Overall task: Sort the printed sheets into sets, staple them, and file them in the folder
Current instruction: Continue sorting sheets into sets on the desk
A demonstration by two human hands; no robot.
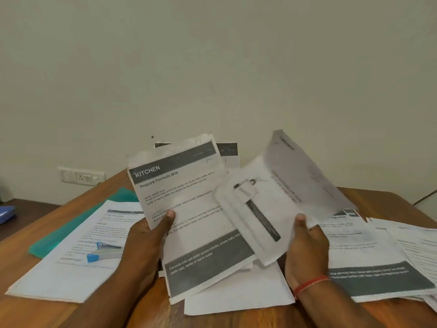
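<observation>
As left hand grips sheets, right hand pinches loose pages.

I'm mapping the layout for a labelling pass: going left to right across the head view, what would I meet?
Blue object at the edge → stapler → left hand → KITCHEN sheet → right hand → printed sheets spread on the right.
</observation>
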